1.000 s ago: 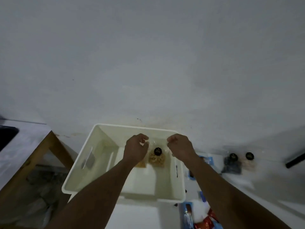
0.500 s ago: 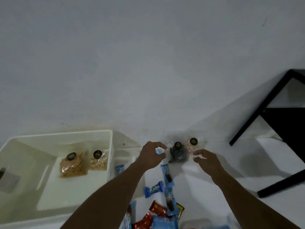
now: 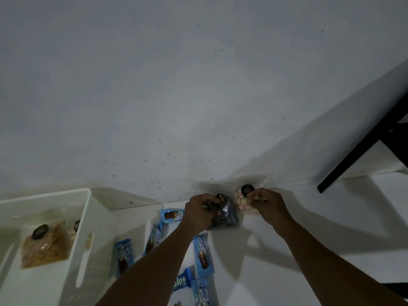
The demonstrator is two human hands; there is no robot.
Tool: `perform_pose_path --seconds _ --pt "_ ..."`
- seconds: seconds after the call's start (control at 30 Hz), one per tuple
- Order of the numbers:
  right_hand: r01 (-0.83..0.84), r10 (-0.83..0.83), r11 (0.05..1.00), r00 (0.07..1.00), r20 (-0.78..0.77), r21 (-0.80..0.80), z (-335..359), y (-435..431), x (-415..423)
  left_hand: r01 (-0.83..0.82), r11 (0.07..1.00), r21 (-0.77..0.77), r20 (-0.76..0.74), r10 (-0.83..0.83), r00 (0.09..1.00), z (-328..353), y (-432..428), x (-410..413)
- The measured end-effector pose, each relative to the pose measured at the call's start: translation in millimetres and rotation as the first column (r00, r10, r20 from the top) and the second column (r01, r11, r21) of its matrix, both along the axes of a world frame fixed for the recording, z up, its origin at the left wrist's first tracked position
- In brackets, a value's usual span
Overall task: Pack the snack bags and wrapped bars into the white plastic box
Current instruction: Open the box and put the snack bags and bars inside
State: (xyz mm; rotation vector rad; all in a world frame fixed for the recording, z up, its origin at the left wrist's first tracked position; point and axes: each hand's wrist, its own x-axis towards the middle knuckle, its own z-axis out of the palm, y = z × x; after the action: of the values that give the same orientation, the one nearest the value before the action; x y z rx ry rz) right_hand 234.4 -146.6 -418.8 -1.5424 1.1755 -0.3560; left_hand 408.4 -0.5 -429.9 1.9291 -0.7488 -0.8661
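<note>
Gripping now: left hand (image 3: 202, 209) clutches the dark bag (image 3: 228, 215), right hand (image 3: 268, 205) apparently pinches the pale bag (image 3: 241, 200), lower centre; half a second ago both merely reached. Next comes the box (image 3: 85, 208), lower left; bars (image 3: 202, 252) wait.

Cannot see the near and left parts of the white plastic box (image 3: 100, 228), cropped at 8 o'clock by the picture's edges. Cannot make out the second bag (image 3: 74, 227) inside, mostly hidden behind the box's right wall. Cannot tell the contents of the dark snack bag (image 3: 227, 215), blurred and half covered by the left hand (image 3: 198, 212). Cannot see the 3 o'clock side of the pale snack bag (image 3: 241, 203), hidden under the right hand (image 3: 269, 206), nor read the tiny print on its black label (image 3: 247, 190). Cannot see the near end of one blue wrapped bar (image 3: 154, 237), hidden beneath the left forearm (image 3: 154, 261). Cannot read past "alpe" on a second bar (image 3: 181, 281). Cannot see the lower end of a third bar (image 3: 202, 292), cropped at 6 o'clock. Cannot follow the black frame (image 3: 364, 146) at 2 o'clock past the right edge.
</note>
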Motion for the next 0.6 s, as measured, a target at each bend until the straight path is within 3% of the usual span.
perform_pose_path --seconds 0.17,0.33,0.6 --pt "0.005 -0.004 1.000 0.999 0.041 -0.016 29 26 -16 0.077 0.997 -0.014 0.084 -0.076 0.994 26 21 0" --pt "-0.032 0.042 0.996 0.993 0.113 -0.086 103 61 -6 0.094 0.989 -0.110 0.141 -0.078 0.987 100 65 18" --pt "-0.140 0.197 0.954 0.959 0.205 -0.265 217 171 95 -0.021 0.974 -0.226 0.273 0.084 0.958 223 205 113"
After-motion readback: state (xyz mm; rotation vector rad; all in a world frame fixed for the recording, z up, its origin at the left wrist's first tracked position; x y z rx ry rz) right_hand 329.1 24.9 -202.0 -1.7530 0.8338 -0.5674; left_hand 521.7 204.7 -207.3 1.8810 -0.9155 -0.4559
